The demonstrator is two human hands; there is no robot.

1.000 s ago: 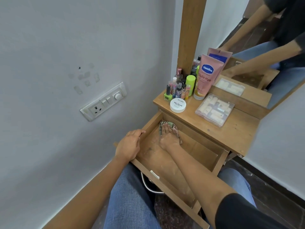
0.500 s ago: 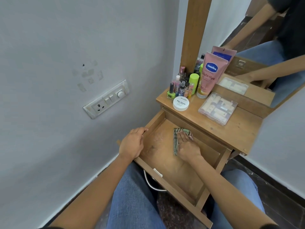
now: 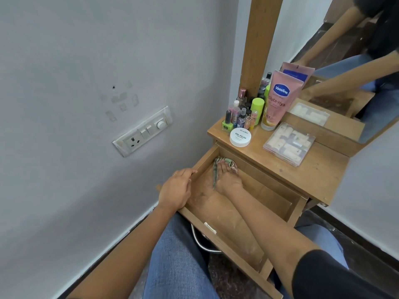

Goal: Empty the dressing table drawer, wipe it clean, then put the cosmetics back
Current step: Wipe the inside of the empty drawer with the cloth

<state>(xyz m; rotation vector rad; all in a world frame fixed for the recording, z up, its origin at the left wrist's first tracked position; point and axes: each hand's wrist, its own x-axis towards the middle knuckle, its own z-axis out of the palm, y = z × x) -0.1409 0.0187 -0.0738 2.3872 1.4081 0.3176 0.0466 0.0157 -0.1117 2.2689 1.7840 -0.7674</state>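
Since half a second ago, the right hand [image 3: 227, 180] has slid with the cloth [image 3: 232, 164] from the middle of the drawer [image 3: 272, 199] into its back left corner. Its fingers [image 3: 223, 167] lie straight and flat on the cloth and press it on the drawer floor; they do not close around it. The left hand [image 3: 174, 190] stays on the left wall of the drawer, with its fingers curled over the top edge and gripping it. The drawer is pulled out above the person's lap, and I see dusty marks on its wooden floor. The cosmetics stand on the counter [image 3: 313, 171]: small nail polish bottles [image 3: 236, 117] at the back left, a pink Vaseline tube [image 3: 278, 100], a white round jar [image 3: 240, 137] near the front edge, and a clear plastic box [image 3: 289, 143] to the right of the jar.
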